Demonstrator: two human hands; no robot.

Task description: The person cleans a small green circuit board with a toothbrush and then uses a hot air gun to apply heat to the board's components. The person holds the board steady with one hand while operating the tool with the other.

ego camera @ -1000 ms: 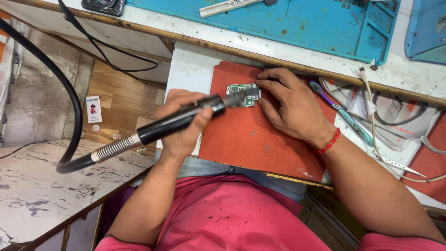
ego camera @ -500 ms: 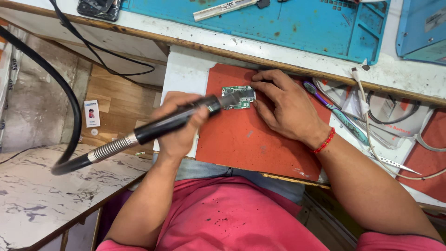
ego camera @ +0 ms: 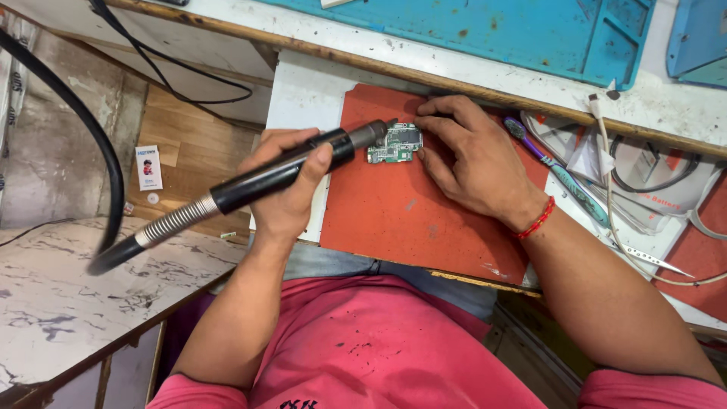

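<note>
Two hands work over a red mat (ego camera: 424, 220) that lies on a white board, its near edge overhanging the person's lap and pink shirt (ego camera: 363, 356). The near half of the mat is bare, giving open room between the mat's near edge and the work.

The left hand (ego camera: 284, 189) sits at the mat's left edge, fingers wrapped tight round a black rotary handpiece (ego camera: 284, 170). The tool slants from a coiled spring collar and thick black hose (ego camera: 98, 151), which hang off the board's left side over the marble-patterned counter (ego camera: 60, 295), up to a grey tip that meets the left edge of a small green circuit board (ego camera: 395, 142).

That circuit board lies flat on the mat near its far edge, a little left of the middle. The right hand (ego camera: 473, 163) rests palm down just to the right of it, fingers half spread, fingertips pressing on the circuit board's right side and far corner. A red bead bracelet (ego camera: 536, 220) circles the wrist, which crosses the mat's right edge.

Right of the mat, room is tight: a purple and teal toothbrush (ego camera: 556, 170) lies just beside the hand, then white cable (ego camera: 606, 189), tweezers (ego camera: 651, 261) and packets.

Beyond the mat's far edge runs the bench's wooden lip, then a blue work mat (ego camera: 515, 30) reaching the far side.
</note>
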